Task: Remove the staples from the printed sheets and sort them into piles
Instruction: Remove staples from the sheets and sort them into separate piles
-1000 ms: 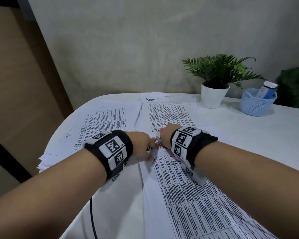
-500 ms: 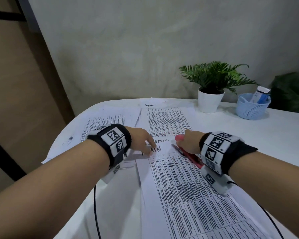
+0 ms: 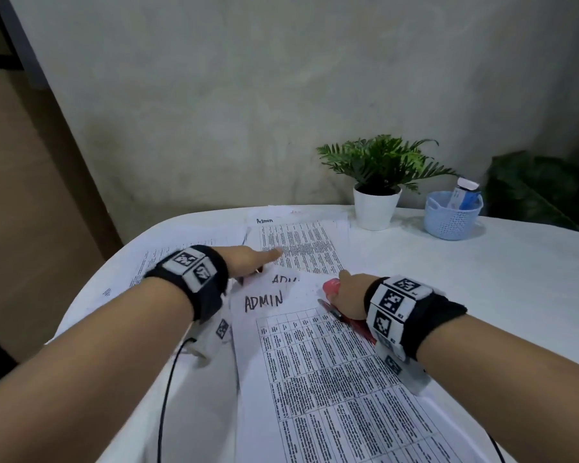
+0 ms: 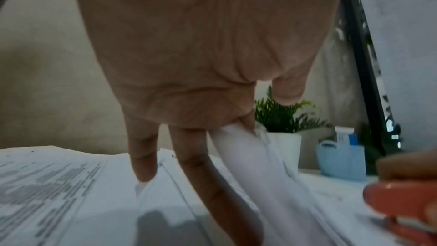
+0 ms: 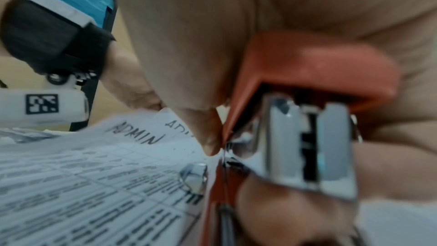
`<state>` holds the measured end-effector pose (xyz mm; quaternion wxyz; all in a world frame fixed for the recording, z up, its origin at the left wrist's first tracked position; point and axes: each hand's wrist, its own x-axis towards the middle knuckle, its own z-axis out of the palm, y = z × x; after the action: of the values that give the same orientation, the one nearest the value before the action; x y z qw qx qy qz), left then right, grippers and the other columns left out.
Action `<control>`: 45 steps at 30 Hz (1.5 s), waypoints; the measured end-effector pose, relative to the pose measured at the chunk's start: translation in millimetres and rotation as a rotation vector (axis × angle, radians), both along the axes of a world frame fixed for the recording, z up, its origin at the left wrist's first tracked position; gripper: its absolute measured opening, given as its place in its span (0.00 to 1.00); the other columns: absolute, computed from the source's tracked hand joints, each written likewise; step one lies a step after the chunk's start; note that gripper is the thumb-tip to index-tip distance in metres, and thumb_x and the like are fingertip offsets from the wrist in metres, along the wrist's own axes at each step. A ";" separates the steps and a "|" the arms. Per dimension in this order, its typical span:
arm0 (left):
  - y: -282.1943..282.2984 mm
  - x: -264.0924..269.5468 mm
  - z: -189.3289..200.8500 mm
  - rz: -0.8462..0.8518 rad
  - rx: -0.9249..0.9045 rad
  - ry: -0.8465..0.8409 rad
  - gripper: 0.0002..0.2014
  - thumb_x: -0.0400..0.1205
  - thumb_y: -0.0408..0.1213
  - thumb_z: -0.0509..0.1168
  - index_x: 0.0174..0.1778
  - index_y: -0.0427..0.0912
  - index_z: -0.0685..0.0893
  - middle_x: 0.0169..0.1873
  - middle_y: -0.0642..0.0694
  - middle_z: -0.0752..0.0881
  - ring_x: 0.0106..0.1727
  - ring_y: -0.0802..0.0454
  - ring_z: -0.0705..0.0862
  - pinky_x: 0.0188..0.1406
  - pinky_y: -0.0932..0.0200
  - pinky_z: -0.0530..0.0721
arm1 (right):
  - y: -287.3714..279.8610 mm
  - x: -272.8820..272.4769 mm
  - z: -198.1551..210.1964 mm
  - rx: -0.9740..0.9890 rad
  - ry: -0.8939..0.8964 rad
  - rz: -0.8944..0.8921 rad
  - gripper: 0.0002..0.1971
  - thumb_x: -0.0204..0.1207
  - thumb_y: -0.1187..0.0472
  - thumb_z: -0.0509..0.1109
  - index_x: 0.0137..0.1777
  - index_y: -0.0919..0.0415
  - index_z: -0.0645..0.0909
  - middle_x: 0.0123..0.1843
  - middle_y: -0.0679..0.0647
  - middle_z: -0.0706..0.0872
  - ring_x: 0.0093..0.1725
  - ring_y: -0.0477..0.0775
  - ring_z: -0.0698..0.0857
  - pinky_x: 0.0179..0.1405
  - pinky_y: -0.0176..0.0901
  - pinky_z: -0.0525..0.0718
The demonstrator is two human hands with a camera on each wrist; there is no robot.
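A printed sheet (image 3: 315,362) with a table and a hand-written "ADMIN" heading lies in front of me, and a second "ADMIN" sheet (image 3: 286,279) peeks out from under its top edge. My left hand (image 3: 254,260) is at the sheets' top left corner. In the left wrist view it pinches a raised sheet (image 4: 238,149) while two fingers (image 4: 141,158) reach down to the paper. My right hand (image 3: 340,290) grips a red stapler (image 3: 331,285) resting on the sheet's right edge. The stapler's metal body (image 5: 307,137) shows in the right wrist view.
Another printed pile headed "Admin" (image 3: 298,242) lies further back, and more sheets (image 3: 147,265) lie at the left near the table's rounded edge. A potted plant (image 3: 376,208) and a blue basket (image 3: 452,215) stand at the back right. A black cable (image 3: 168,379) hangs under my left arm.
My hands were together at the sheet's top corner. The right hand has drawn away to the right with the stapler. The left hand has moved further back, and the second "ADMIN" heading now shows.
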<state>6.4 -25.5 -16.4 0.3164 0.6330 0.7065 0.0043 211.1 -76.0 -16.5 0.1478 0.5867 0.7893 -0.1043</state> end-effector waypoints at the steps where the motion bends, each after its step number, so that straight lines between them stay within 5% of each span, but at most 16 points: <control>1: -4.6 -9.3 1.4 0.009 0.006 -0.063 0.47 0.61 0.83 0.51 0.57 0.48 0.87 0.50 0.45 0.90 0.58 0.47 0.84 0.75 0.48 0.68 | 0.2 -0.2 0.7 0.002 0.005 -0.003 0.24 0.87 0.53 0.46 0.76 0.70 0.60 0.73 0.65 0.71 0.71 0.63 0.74 0.68 0.51 0.72; 3: -17.6 -24.8 0.4 -0.034 -0.043 -0.128 0.47 0.54 0.84 0.59 0.58 0.54 0.86 0.51 0.51 0.90 0.62 0.48 0.83 0.77 0.46 0.66 | 0.9 -0.2 -0.1 0.002 0.011 -0.017 0.24 0.87 0.53 0.46 0.76 0.70 0.60 0.73 0.65 0.71 0.71 0.62 0.74 0.68 0.51 0.72; 5: -44.4 -24.8 3.2 -0.191 -0.095 -0.101 0.33 0.62 0.77 0.63 0.52 0.57 0.86 0.52 0.55 0.89 0.59 0.53 0.84 0.74 0.50 0.71 | -0.2 -0.8 -0.2 0.010 0.023 -0.031 0.24 0.87 0.53 0.46 0.75 0.70 0.60 0.73 0.65 0.71 0.71 0.62 0.74 0.68 0.50 0.71; 7: -74.6 -13.8 0.9 -0.326 -0.121 -0.111 0.21 0.75 0.61 0.66 0.60 0.55 0.81 0.58 0.54 0.86 0.59 0.55 0.85 0.65 0.58 0.80 | -0.9 -0.6 1.0 0.025 0.049 -0.042 0.24 0.87 0.53 0.46 0.75 0.70 0.61 0.73 0.64 0.72 0.70 0.62 0.75 0.68 0.50 0.71; 9: -101.2 -0.8 -5.0 -0.401 -0.105 -0.141 0.20 0.80 0.47 0.68 0.68 0.50 0.77 0.62 0.55 0.85 0.60 0.56 0.84 0.62 0.62 0.81 | -2.3 -0.8 -0.1 0.028 0.071 -0.054 0.23 0.87 0.54 0.46 0.74 0.69 0.63 0.72 0.63 0.73 0.70 0.60 0.75 0.68 0.50 0.72; 13: -124.0 17.2 -16.7 -0.368 0.052 -0.039 0.21 0.79 0.39 0.68 0.68 0.48 0.74 0.57 0.53 0.84 0.56 0.52 0.85 0.57 0.57 0.83 | 0.2 0.2 -5.8 0.084 0.112 -0.140 0.23 0.84 0.54 0.57 0.75 0.66 0.65 0.73 0.63 0.73 0.72 0.63 0.73 0.69 0.51 0.71; 18: -101.3 -8.4 9.6 -0.120 0.252 0.116 0.22 0.78 0.38 0.67 0.69 0.44 0.76 0.64 0.47 0.82 0.63 0.47 0.81 0.60 0.59 0.77 | -4.9 1.9 7.9 0.084 0.103 -0.158 0.21 0.86 0.55 0.51 0.74 0.65 0.63 0.72 0.62 0.71 0.69 0.63 0.76 0.67 0.50 0.73; 23: -63.1 -79.8 51.6 0.182 0.398 0.251 0.20 0.79 0.43 0.65 0.63 0.36 0.82 0.58 0.40 0.83 0.60 0.43 0.81 0.52 0.58 0.74 | -5.0 9.0 18.2 0.084 0.106 -0.127 0.20 0.88 0.56 0.45 0.73 0.66 0.63 0.71 0.64 0.70 0.69 0.65 0.75 0.67 0.49 0.72; 28: -28.3 -135.9 55.9 0.408 0.461 0.397 0.14 0.83 0.29 0.60 0.61 0.26 0.80 0.59 0.28 0.83 0.59 0.34 0.81 0.54 0.47 0.78 | -1.7 11.7 15.3 0.070 0.088 -0.113 0.20 0.88 0.56 0.45 0.73 0.66 0.64 0.70 0.64 0.71 0.69 0.64 0.75 0.66 0.49 0.72; 32: -12.2 -135.4 36.8 0.534 0.463 0.438 0.21 0.82 0.29 0.61 0.70 0.27 0.68 0.68 0.28 0.74 0.68 0.31 0.75 0.64 0.43 0.74 | 4.1 8.9 6.9 0.026 0.096 -0.141 0.20 0.87 0.55 0.46 0.72 0.66 0.65 0.70 0.64 0.72 0.68 0.64 0.75 0.66 0.49 0.72; 35: -1.1 -108.8 20.9 0.410 0.514 0.374 0.22 0.79 0.33 0.66 0.70 0.34 0.72 0.68 0.33 0.76 0.69 0.35 0.76 0.66 0.48 0.75 | 11.9 6.4 0.6 0.006 0.105 -0.174 0.20 0.87 0.53 0.48 0.71 0.66 0.65 0.70 0.63 0.73 0.68 0.63 0.76 0.64 0.47 0.72; 38: 12.0 -61.5 4.1 0.158 0.338 0.279 0.12 0.81 0.40 0.64 0.54 0.37 0.86 0.53 0.41 0.87 0.59 0.44 0.84 0.56 0.57 0.78 | 19.3 3.6 -5.4 -0.006 0.102 -0.197 0.21 0.86 0.51 0.48 0.71 0.66 0.64 0.70 0.62 0.74 0.68 0.62 0.76 0.65 0.48 0.72; 40: 18.4 -30.7 -6.4 0.102 0.173 0.213 0.17 0.82 0.50 0.63 0.47 0.38 0.87 0.47 0.40 0.88 0.51 0.44 0.86 0.52 0.57 0.81 | 21.4 2.1 -6.6 -0.015 0.088 -0.200 0.21 0.86 0.52 0.49 0.72 0.66 0.64 0.70 0.62 0.75 0.68 0.63 0.76 0.66 0.50 0.72; 45: 35.1 4.9 -8.5 0.157 0.122 0.175 0.24 0.84 0.51 0.61 0.62 0.32 0.83 0.61 0.37 0.86 0.63 0.44 0.84 0.63 0.55 0.81 | 19.8 0.5 -2.6 -0.030 0.041 -0.127 0.20 0.87 0.56 0.48 0.73 0.65 0.63 0.71 0.62 0.72 0.69 0.64 0.75 0.69 0.52 0.74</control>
<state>11.3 9.6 -24.9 0.2132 0.5917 0.7773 0.0169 211.6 -56.2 -19.1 0.1335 0.6313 0.7515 -0.1373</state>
